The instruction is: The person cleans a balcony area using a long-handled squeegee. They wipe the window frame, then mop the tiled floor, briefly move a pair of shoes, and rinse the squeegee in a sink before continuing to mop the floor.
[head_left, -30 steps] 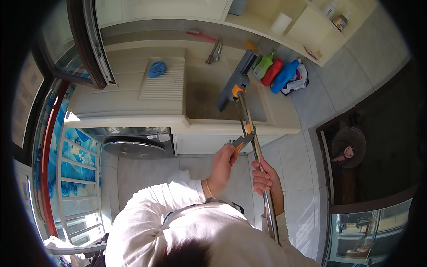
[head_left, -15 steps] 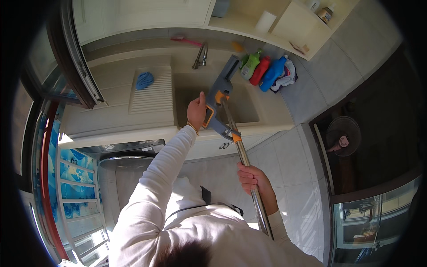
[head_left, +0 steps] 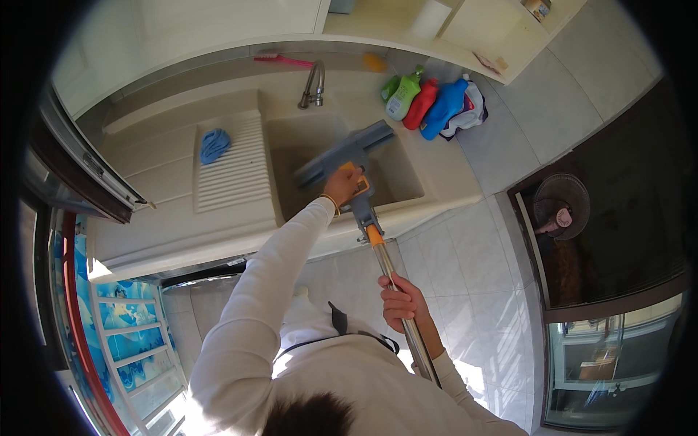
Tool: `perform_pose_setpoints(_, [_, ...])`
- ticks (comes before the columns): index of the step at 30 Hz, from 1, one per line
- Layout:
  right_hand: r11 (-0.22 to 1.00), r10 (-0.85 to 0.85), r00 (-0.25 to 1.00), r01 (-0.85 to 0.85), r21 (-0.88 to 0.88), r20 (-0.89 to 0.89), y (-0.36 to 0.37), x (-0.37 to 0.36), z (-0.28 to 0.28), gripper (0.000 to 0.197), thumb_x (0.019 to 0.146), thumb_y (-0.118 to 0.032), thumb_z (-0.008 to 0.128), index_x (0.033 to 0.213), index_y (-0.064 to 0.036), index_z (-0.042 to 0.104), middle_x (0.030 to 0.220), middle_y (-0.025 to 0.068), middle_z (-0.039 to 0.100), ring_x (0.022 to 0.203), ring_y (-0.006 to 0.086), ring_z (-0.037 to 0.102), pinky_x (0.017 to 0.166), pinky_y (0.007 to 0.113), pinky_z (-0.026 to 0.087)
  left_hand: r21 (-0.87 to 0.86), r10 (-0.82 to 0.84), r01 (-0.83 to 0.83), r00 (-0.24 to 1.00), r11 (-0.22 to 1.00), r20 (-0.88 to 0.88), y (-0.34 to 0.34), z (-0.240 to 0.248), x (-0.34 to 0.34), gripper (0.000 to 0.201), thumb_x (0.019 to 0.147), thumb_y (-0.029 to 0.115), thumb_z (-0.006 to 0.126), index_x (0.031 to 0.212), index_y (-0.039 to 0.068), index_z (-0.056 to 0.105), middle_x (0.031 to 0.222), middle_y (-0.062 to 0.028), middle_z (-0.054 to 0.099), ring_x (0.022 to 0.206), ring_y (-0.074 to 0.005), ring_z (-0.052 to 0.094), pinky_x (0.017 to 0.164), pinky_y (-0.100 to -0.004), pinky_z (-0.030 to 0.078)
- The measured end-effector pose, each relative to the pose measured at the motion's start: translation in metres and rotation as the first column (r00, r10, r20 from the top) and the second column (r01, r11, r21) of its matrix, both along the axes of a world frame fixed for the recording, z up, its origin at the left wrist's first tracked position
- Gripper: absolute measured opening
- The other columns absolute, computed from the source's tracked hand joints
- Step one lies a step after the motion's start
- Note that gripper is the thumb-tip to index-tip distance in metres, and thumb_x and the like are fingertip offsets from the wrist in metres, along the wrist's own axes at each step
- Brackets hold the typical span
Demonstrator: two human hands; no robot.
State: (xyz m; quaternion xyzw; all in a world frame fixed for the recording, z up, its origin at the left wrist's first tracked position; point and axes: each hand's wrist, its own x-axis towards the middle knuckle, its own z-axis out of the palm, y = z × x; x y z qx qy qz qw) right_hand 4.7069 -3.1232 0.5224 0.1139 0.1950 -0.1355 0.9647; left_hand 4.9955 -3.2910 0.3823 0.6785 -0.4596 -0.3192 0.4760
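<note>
A mop with a grey head (head_left: 356, 147) and a steel pole (head_left: 413, 336) reaches across the front of the beige sink (head_left: 445, 190). The head lies crosswise over the basin, a little blurred. My left hand (head_left: 340, 186) is closed around the orange grip just below the head. Lower down, my right hand (head_left: 402, 299) wraps the pole beneath its orange collar. Behind the mop stands a curved metal faucet (head_left: 313, 89). On the ribbed drainboard (head_left: 234, 178), left of the basin, rests a crumpled blue cloth (head_left: 214, 146).
Green (head_left: 404, 97), red (head_left: 420, 105) and blue (head_left: 444, 109) bottles stand at the back right beside a white package (head_left: 470, 116). A pink-handled brush (head_left: 285, 60) lies behind the faucet. An open shelf (head_left: 407, 33) overhangs the counter. Further right is a fan (head_left: 561, 203); a white rack (head_left: 134, 330) stands left.
The mop head has swung from nearly in line with the pole to crosswise over the basin. My left hand has moved right, its raised thumb now closed on the orange grip. The view has shifted.
</note>
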Motion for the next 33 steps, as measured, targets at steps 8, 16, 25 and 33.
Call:
perform_pose_setpoints(8, [0.958, -0.111, 0.974, 0.051, 0.282, 0.2, -0.043, 0.04, -0.043, 0.041, 0.104, -0.04, 0.037, 0.102, -0.0019, 0.051, 0.057, -0.0003, 0.045, 0.04, 0.0105, 0.045, 0.036, 0.026, 0.039, 0.299, -0.239, 0.151, 0.927, 0.942, 0.287, -0.053, -0.068, 0.024, 0.059, 0.096, 0.052, 0.044, 0.088, 0.0, 0.072, 0.088, -0.0216, 0.069, 0.082, -0.0376, 0.065, 0.078, -0.0458, 0.049])
perform_pose_setpoints(16, [0.978, 0.2, 0.882, -0.209, 0.026, -0.426, -0.108, 0.065, -0.019, 0.038, 0.102, -0.046, 0.04, 0.105, -0.0089, 0.046, 0.058, -0.0039, 0.034, 0.041, 0.0039, 0.029, 0.033, 0.019, 0.026, 0.613, -0.644, 0.325, 0.643, 0.72, 0.415, -0.111, -0.075, 0.036, 0.042, 0.099, 0.031, 0.043, 0.106, -0.003, 0.066, 0.106, -0.0201, 0.068, 0.098, -0.0364, 0.066, 0.086, -0.0472, 0.052])
perform_pose_setpoints(25, [0.983, 0.184, 0.947, -0.169, 0.078, -0.263, -0.149, 0.077, -0.041, 0.039, 0.102, -0.05, 0.035, 0.108, -0.0133, 0.047, 0.057, -0.0048, 0.033, 0.041, 0.0059, 0.028, 0.034, 0.023, 0.022, 0.66, -0.744, 0.355, 0.42, 0.662, 0.52, -0.162, -0.085, 0.052, 0.029, 0.096, 0.015, 0.048, 0.117, -0.001, 0.06, 0.109, -0.019, 0.068, 0.099, -0.0364, 0.066, 0.082, -0.045, 0.056])
perform_pose_setpoints(33, [0.99, 0.133, 0.958, -0.138, -0.005, -0.253, -0.126, 0.058, -0.05, 0.039, 0.102, -0.047, 0.038, 0.108, -0.0098, 0.047, 0.059, -0.0037, 0.034, 0.041, 0.0057, 0.028, 0.034, 0.022, 0.025, 0.571, -0.585, 0.284, 0.671, 0.77, 0.455, -0.143, -0.095, 0.038, 0.061, 0.101, 0.041, 0.028, 0.094, -0.002, 0.07, 0.103, -0.024, 0.067, 0.102, -0.0384, 0.064, 0.089, -0.0485, 0.05])
